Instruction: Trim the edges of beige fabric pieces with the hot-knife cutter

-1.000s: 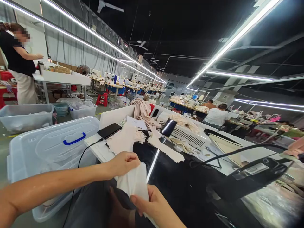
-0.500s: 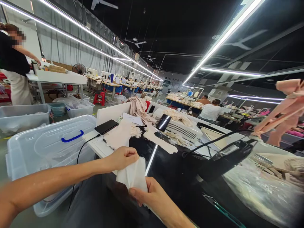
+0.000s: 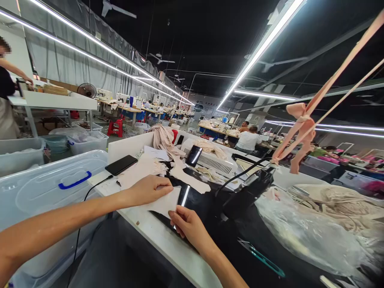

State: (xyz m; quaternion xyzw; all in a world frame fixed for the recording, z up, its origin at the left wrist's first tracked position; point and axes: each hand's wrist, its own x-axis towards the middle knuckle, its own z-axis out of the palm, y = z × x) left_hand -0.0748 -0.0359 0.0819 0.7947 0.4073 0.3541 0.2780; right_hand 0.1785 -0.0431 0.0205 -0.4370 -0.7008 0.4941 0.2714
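Observation:
My left hand [image 3: 149, 190] pinches the far edge of a small pale fabric piece [image 3: 166, 203] and holds it flat on the white worktable [image 3: 156, 236]. My right hand [image 3: 186, 225] grips the near edge of the same piece, fingers closed on it. The piece lies at the border of a glossy black mat [image 3: 210, 208]. More pale cut pieces [image 3: 144, 170] are stacked just beyond my left hand.
A black phone [image 3: 121, 164] with a cable lies at the table's left. A black hand tool [image 3: 249, 191] rests on the mat, and a clear plastic bag [image 3: 312, 232] of beige fabric sits right. A lidded clear bin [image 3: 45, 192] stands left. Pink straps [image 3: 303, 120] hang at right. A person stands far left.
The fabric piece has come down from being held upright between my hands to lying flat on the table edge. The view has swung right and down, showing the bag and hanging straps.

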